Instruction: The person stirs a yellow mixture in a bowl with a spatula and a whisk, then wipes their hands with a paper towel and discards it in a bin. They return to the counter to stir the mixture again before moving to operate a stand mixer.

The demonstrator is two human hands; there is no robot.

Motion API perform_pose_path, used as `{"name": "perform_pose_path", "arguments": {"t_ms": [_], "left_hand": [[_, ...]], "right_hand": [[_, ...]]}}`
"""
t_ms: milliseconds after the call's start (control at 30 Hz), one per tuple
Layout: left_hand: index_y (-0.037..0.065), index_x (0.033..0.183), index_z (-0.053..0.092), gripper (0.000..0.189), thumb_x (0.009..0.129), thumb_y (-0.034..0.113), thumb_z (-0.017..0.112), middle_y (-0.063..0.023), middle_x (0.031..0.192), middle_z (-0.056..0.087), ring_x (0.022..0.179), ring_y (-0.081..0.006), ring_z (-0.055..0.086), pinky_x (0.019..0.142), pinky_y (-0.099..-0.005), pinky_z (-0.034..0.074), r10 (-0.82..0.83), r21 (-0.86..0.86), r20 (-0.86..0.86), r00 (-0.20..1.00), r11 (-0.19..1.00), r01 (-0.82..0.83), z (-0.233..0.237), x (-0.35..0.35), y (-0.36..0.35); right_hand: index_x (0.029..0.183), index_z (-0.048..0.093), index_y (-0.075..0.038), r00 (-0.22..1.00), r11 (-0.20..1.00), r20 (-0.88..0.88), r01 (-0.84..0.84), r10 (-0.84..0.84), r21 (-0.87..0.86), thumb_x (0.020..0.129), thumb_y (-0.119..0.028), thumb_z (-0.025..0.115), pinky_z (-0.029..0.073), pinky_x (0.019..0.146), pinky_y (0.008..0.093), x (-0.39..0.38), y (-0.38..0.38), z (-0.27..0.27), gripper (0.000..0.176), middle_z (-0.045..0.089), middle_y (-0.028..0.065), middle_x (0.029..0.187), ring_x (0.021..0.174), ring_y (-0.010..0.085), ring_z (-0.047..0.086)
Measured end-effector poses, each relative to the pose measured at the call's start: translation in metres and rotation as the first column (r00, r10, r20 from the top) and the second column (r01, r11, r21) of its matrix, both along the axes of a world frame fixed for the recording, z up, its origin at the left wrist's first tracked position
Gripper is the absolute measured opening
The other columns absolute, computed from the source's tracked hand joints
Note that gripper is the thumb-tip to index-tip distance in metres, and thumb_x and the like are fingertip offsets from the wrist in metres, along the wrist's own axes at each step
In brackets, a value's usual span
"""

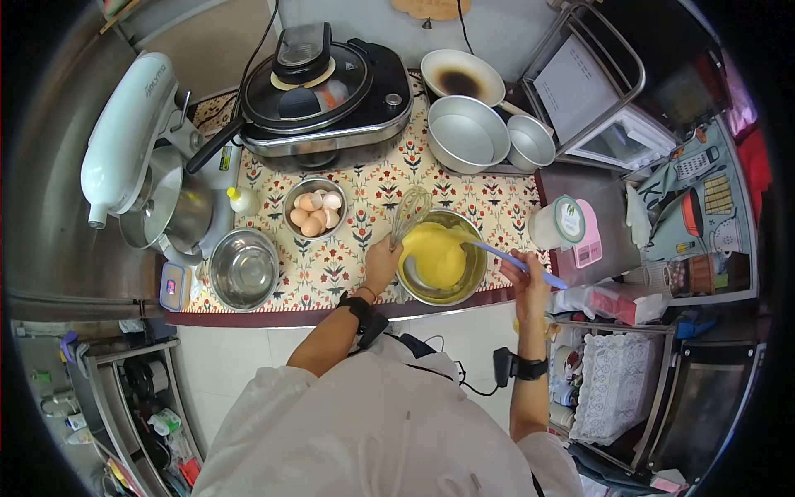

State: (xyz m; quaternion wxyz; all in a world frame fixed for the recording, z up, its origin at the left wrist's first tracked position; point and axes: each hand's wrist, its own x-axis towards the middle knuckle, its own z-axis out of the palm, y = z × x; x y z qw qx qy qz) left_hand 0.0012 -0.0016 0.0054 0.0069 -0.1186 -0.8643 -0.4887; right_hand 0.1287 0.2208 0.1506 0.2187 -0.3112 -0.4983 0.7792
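Observation:
A metal bowl [479,277] of smooth yellow batter [437,258] stands near the counter's front edge. At its left side my left hand [383,263] is closed around the handle of a wire whisk [411,207], whose wires point up above the bowl's rim. My right hand [527,280], right of the bowl, grips the blue handle of a spatula [505,255]; the spatula's head reaches into the batter. Left of the whisk, a small metal bowl [290,199] holds several eggshells [311,217]. An empty metal bowl [244,270] sits further left.
A stand mixer [137,124] is at the left, a lidded pan [306,91] on a cooker behind. Round tins [469,134] and a frying pan [464,74] stand at the back right. A lidded tub [556,224] is beside a pink scale [589,236]; a small bottle [243,200] stands left.

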Motion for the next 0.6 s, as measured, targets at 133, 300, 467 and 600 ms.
{"name": "perform_pose_path", "arguments": {"t_ms": [133, 300, 467, 600], "left_hand": [[-0.003, 0.088, 0.058, 0.024, 0.078, 0.019, 0.057, -0.0234, 0.064, 0.057, 0.059, -0.0364, 0.058, 0.055, -0.0408, 0.045, 0.014, -0.013, 0.008, 1.000, 1.000, -0.014, 0.000, 0.002, 0.001], [-0.001, 0.093, 0.059, 0.025, 0.076, 0.018, 0.057, -0.0220, 0.067, 0.058, 0.062, -0.0358, 0.058, 0.057, -0.0412, 0.046, -0.003, -0.014, 0.025, 1.000, 1.000, 0.004, -0.004, 0.000, 0.000], [-0.002, 0.089, 0.058, 0.024, 0.076, 0.019, 0.058, -0.0215, 0.067, 0.059, 0.062, -0.0360, 0.059, 0.056, -0.0412, 0.046, 0.042, -0.047, 0.006, 0.999, 0.998, -0.042, -0.009, 0.003, 0.003], [-0.003, 0.084, 0.058, 0.024, 0.076, 0.019, 0.057, -0.0223, 0.066, 0.058, 0.060, -0.0363, 0.058, 0.056, -0.0415, 0.046, 0.062, 0.001, -0.010, 0.998, 0.998, -0.062, -0.008, 0.002, 0.006]], "right_hand": [[0.092, 0.059, 0.007, 0.938, 0.883, 0.182, -0.341, 0.295, 0.322, 0.085, -0.015, 0.056, 0.052, 0.066, 0.0271, 0.007, 0.006, 0.030, 0.023, 0.062, 0.0152, 0.093, 0.074, 0.0192, 0.063], [0.085, 0.061, 0.002, 0.685, 0.145, 0.540, -0.674, 0.489, 0.724, 0.079, -0.008, 0.060, 0.048, 0.066, 0.0287, -0.004, -0.008, 0.028, 0.012, 0.064, 0.0125, 0.085, 0.077, 0.0164, 0.062], [0.084, 0.062, 0.003, 0.588, 0.276, 0.637, -0.804, 0.499, 0.526, 0.077, -0.009, 0.060, 0.049, 0.060, 0.0277, 0.004, -0.005, 0.022, 0.014, 0.064, 0.0096, 0.070, 0.063, 0.0148, 0.061], [0.084, 0.063, 0.006, 0.692, 0.690, 0.462, -0.693, 0.555, 0.210, 0.081, -0.009, 0.054, 0.052, 0.058, 0.0249, 0.013, 0.001, -0.008, 0.017, 0.064, 0.0113, 0.075, 0.060, 0.0152, 0.061]]}}
